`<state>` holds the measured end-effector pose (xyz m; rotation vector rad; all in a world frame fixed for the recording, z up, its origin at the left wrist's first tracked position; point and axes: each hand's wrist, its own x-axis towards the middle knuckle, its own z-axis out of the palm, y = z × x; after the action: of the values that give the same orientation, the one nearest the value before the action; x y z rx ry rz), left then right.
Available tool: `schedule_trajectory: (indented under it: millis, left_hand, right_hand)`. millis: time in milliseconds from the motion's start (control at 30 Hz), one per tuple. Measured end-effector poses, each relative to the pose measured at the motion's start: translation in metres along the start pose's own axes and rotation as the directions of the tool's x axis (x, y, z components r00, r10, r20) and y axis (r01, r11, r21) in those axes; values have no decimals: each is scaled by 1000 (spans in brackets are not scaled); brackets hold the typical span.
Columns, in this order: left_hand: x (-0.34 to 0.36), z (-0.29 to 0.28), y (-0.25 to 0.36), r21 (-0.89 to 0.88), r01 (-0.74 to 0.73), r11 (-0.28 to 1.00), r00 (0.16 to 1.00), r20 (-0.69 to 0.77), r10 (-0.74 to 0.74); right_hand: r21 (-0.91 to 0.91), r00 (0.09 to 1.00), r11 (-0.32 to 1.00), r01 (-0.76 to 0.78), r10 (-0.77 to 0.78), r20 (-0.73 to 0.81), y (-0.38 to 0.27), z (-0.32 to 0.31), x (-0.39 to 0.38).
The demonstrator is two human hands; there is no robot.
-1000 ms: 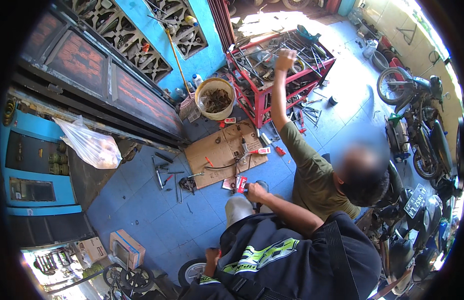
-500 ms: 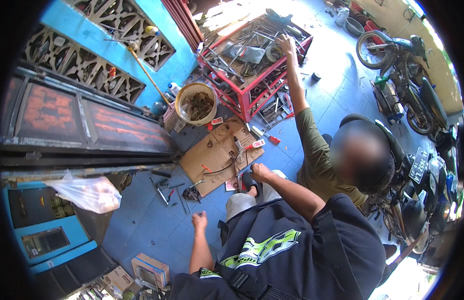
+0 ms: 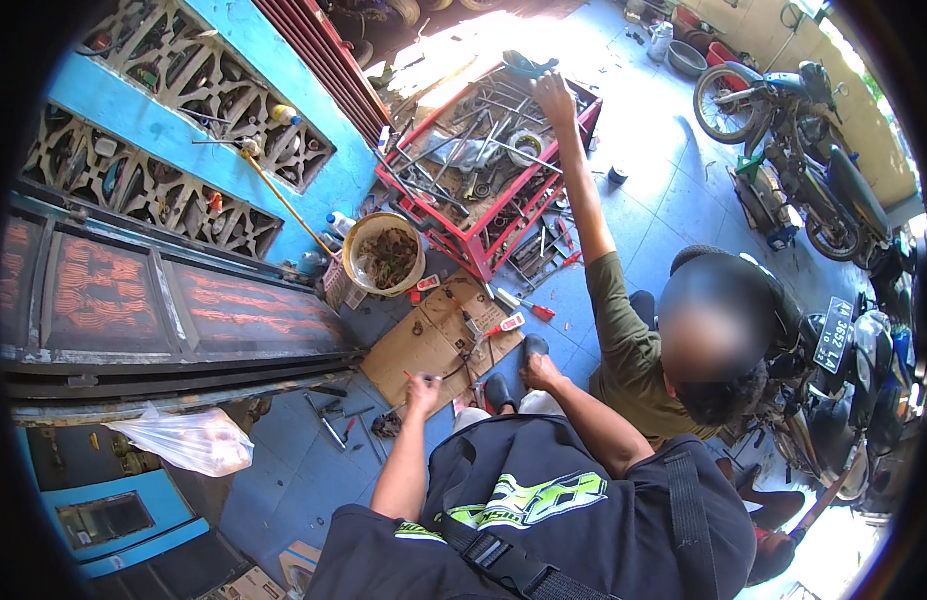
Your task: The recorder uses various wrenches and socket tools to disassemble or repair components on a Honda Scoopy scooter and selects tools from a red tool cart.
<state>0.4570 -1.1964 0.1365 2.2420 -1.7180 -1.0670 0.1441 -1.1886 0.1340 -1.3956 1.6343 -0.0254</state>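
My left hand (image 3: 421, 397) is over the near left edge of a cardboard sheet (image 3: 408, 338). Its fingers curl at a thin red piece (image 3: 407, 375); whether they grip it is unclear. A dark cable (image 3: 453, 371) lies just beyond. My right hand (image 3: 543, 373) is closed in front of my lap, above a dark shoe (image 3: 533, 346); anything inside it is hidden. A red-and-white bottle (image 3: 507, 325) lies on the cardboard. Left of it, a dark metal part (image 3: 386, 425) sits by the cardboard's near corner.
Beside me at the right, a person in an olive shirt (image 3: 623, 365) stretches a hand (image 3: 554, 98) over a red tool cart (image 3: 480, 262). A bucket (image 3: 419, 268) stands beyond the cardboard. Hand tools (image 3: 328, 428) lie on the tiles. Motorcycles (image 3: 728, 105) line the right; a plastic bag (image 3: 193, 440) hangs left.
My left hand has moved forward from above the tiles to the thin red piece on the cardboard. My right hand has shifted slightly, still closed. The other person's arm still reaches over the cart.
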Motion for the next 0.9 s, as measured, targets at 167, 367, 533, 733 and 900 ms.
schedule_trajectory:
  millis: [167,367,533,733,900]
  left_hand:
    - [-21,29,-10,-37,27,999,996,91,-24]
    - [-54,16,-101,-122,398,909,917,64,-393]
    - [-94,5,-132,-306,536,787,839,93,-536]
    - [-110,4,-110,-338,591,732,802,152,-577]
    - [-95,4,-95,-345,474,810,880,142,-454]
  right_hand:
    - [18,999,1000,19,-19,-39,-18,-20,3]
    - [-39,999,998,44,-44,-14,-22,-9,14]
    - [-72,998,996,59,-57,31,-26,9,18]
    - [-69,997,995,69,-66,38,-32,24,22]
    - [-93,999,995,38,-37,15,-26,34,29]
